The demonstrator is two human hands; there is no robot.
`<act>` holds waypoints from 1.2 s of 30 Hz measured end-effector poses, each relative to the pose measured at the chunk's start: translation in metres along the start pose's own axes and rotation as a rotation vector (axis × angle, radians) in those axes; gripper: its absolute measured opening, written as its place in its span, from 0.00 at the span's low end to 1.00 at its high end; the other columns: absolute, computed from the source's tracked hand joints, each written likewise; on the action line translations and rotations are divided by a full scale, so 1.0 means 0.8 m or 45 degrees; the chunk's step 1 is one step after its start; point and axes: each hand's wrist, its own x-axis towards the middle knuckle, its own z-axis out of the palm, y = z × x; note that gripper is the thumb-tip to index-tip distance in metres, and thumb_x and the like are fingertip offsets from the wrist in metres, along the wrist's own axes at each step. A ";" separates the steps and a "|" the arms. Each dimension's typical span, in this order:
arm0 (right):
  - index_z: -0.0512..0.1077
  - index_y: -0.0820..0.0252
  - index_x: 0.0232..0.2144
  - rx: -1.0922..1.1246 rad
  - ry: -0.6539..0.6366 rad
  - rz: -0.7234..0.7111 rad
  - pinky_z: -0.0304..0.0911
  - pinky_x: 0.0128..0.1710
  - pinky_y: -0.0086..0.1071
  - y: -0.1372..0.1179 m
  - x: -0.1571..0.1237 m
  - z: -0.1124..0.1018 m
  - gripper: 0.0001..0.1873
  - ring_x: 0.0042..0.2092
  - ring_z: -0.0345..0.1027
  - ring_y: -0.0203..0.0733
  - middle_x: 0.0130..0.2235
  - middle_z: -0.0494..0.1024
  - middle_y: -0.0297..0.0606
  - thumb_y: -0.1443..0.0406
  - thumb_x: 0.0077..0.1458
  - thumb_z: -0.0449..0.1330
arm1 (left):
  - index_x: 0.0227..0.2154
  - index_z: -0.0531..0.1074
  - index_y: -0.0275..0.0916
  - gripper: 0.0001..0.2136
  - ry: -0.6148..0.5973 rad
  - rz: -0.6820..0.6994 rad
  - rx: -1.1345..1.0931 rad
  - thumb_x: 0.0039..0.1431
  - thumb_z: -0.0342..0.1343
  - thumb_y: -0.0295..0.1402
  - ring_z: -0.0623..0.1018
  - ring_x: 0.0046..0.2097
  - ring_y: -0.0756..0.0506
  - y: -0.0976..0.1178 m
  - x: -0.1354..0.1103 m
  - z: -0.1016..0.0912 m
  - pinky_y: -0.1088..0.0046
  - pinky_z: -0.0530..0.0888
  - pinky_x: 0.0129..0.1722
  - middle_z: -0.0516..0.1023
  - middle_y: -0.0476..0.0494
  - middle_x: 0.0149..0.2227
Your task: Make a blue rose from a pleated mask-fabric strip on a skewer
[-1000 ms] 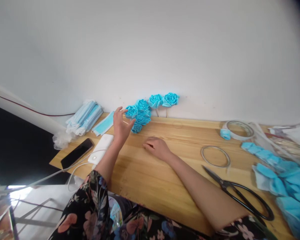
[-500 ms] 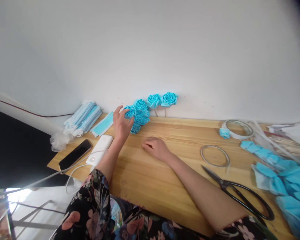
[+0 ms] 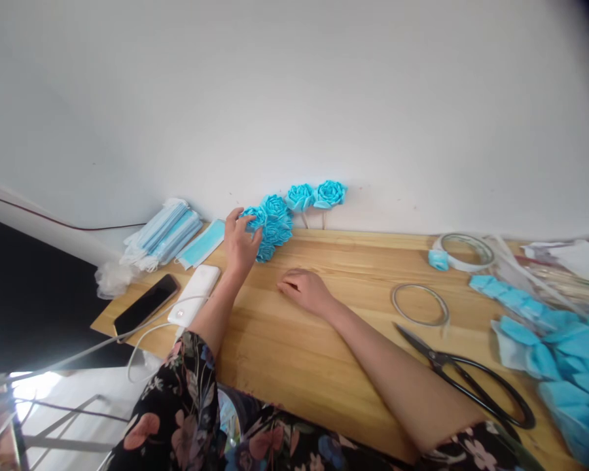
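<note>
Reaching past the face masks (image 3: pixel 164 229) and power bank (image 3: pixel 195 293), the left hand (image 3: pixel 239 241) is cupping loosely over the blue fabric roses (image 3: pixel 273 224); whether it is gripping one is unclear. The roses are leaning on the wall (image 3: pixel 373 131), likely for support, with 2 sticks (image 3: pixel 305 220) near-upright and blooms facing outward. The right hand (image 3: pixel 307 289) is resting slack and empty on the table (image 3: pixel 324 353).

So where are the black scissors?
In the head view, the black scissors lie on the right side of the wooden table, just nearer the person than the tape ring and left of the blue folded pieces.
</note>
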 end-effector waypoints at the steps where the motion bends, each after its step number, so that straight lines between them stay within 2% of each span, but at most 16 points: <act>1: 0.76 0.60 0.26 0.001 -0.001 0.000 0.59 0.37 0.30 0.000 0.000 0.000 0.16 0.37 0.72 0.39 0.32 0.80 0.39 0.63 0.64 0.56 | 0.43 0.73 0.37 0.11 -0.002 -0.003 0.000 0.56 0.59 0.31 0.72 0.57 0.39 0.000 0.001 0.000 0.59 0.70 0.57 0.70 0.32 0.54; 9: 0.76 0.60 0.27 0.007 -0.005 0.002 0.58 0.38 0.30 -0.001 -0.001 -0.001 0.15 0.37 0.71 0.38 0.33 0.80 0.39 0.63 0.64 0.57 | 0.42 0.73 0.37 0.10 -0.050 -0.060 -0.044 0.57 0.57 0.31 0.70 0.58 0.38 0.001 0.002 0.002 0.57 0.68 0.59 0.69 0.32 0.55; 20: 0.74 0.60 0.26 0.029 -0.005 -0.001 0.59 0.39 0.30 -0.001 -0.001 0.000 0.16 0.37 0.71 0.38 0.33 0.79 0.38 0.63 0.65 0.56 | 0.48 0.69 0.38 0.15 -0.023 -0.096 -0.061 0.56 0.58 0.31 0.71 0.59 0.39 0.005 0.003 -0.006 0.58 0.69 0.59 0.71 0.32 0.55; 29: 0.75 0.61 0.27 0.033 -0.010 0.012 0.58 0.39 0.30 -0.002 -0.001 -0.002 0.15 0.38 0.71 0.39 0.34 0.80 0.39 0.63 0.65 0.56 | 0.58 0.62 0.36 0.28 -0.062 -0.022 -0.075 0.55 0.61 0.33 0.67 0.63 0.37 -0.001 -0.001 -0.006 0.55 0.66 0.62 0.68 0.29 0.59; 36: 0.74 0.60 0.26 0.021 -0.016 0.009 0.58 0.38 0.29 -0.004 -0.001 -0.004 0.15 0.37 0.71 0.38 0.33 0.79 0.38 0.63 0.65 0.56 | 0.64 0.56 0.38 0.37 -0.110 -0.078 -0.086 0.53 0.64 0.35 0.66 0.65 0.35 -0.010 -0.006 -0.006 0.53 0.67 0.61 0.66 0.28 0.62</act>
